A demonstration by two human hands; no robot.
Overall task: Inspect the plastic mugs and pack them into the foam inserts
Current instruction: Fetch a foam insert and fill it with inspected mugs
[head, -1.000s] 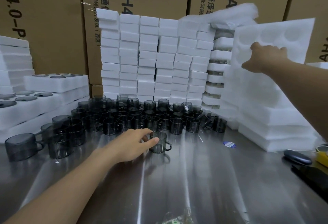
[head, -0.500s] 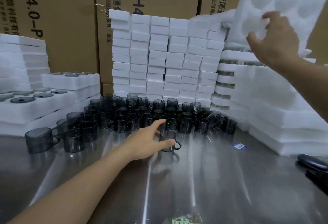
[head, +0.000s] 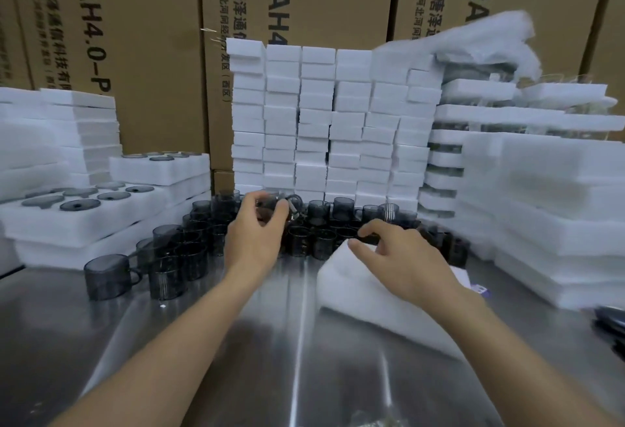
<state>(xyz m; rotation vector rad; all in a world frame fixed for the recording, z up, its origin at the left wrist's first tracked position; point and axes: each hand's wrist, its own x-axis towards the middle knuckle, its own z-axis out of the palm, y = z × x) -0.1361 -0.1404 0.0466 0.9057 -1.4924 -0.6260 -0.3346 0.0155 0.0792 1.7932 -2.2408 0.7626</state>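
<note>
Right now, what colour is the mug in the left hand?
Smoky dark grey, see-through: the mug held by the left hand, head view.

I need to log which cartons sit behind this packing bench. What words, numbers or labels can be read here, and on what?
"AH4.0-P", cut off below: black print running down the left brown cardboard carton.
"AH4", partly hidden by foam: middle brown cardboard carton.
"沧州唐泽通信科技有限…": a column of Chinese characters on the cartons; the smaller address columns are too blurred to read.
Small blue-and-white sticker on the steel table: too small to read.
</note>
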